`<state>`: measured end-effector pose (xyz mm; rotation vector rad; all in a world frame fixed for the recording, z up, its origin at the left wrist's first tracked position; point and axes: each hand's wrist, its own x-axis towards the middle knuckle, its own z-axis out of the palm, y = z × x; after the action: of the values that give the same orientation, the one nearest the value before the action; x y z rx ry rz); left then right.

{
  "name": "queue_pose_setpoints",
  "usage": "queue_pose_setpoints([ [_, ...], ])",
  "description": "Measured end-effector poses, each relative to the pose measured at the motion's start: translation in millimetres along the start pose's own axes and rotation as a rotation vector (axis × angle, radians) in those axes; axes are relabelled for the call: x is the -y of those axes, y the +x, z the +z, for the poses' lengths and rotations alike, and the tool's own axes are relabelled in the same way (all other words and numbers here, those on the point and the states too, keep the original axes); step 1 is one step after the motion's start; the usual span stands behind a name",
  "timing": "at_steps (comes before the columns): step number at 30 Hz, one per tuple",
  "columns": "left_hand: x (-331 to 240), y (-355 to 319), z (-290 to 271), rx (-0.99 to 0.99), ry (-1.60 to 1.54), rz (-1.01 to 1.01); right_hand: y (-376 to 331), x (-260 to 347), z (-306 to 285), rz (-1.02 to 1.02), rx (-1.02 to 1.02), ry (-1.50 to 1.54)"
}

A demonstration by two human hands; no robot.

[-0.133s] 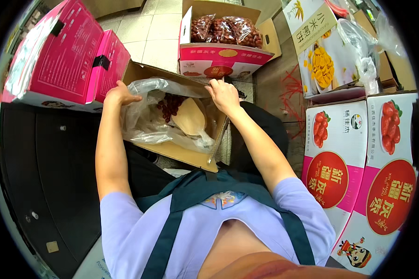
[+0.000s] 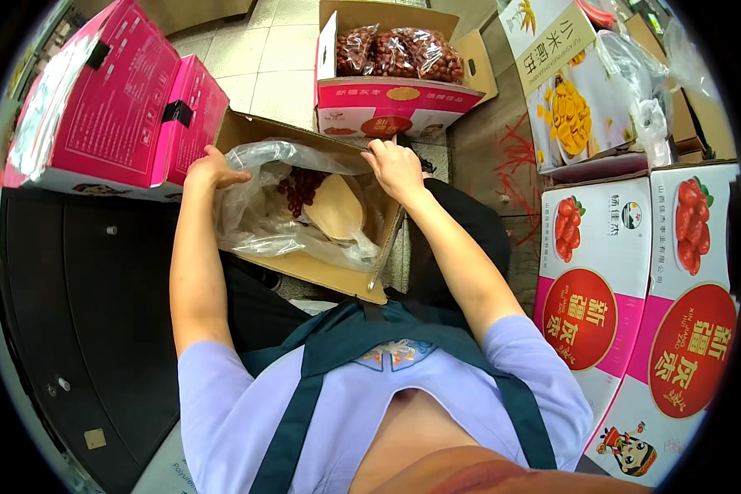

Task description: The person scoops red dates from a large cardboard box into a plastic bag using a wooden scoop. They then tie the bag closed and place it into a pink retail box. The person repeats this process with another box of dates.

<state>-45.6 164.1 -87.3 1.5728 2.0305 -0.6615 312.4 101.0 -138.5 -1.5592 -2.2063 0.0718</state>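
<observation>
Lining the near carton clasped by left hand and right hand, plastic is seemingly nearly emptied, few dates remaining.

Open carton brown inside; in it, dark-red dates, cream scoop. Left of it: pink cardboard, white lettering. Right of it: 2 white-and-pink cartons, red ovals.
</observation>
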Motion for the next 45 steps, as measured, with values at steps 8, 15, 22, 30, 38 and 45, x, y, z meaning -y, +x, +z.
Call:
queue_pose_setpoints([
  [8,-25.5,9.6,-2.5,-0.128,0.013,0.203,-5.5,-38.1,8.8,0.185,0.078,-0.01],
  [15,-35.0,15.2,20.3,-0.252,-0.078,0.223,-14.9,-45.2,5.9,0.211,0.226,-0.087],
  [22,-17.3,25.5,25.7,-0.306,-0.585,0.42,-35.3,-60.8,-12.0,0.325,0.198,-0.06],
  [30,-3.8,54.5,98.5,-0.349,-1.166,0.054,-50.5,-70.8,-29.4,0.277,0.553,-0.246],
  [38,-88.7,-43.6,179.2,0.031,-1.482,0.163,-90.2,-64.7,-45.8,0.403,0.406,-0.232],
  [45,-108.1,4.9,166.5,-0.055,-1.558,0.499,-105.2,-57.1,-53.5,0.486,0.481,-0.256],
])
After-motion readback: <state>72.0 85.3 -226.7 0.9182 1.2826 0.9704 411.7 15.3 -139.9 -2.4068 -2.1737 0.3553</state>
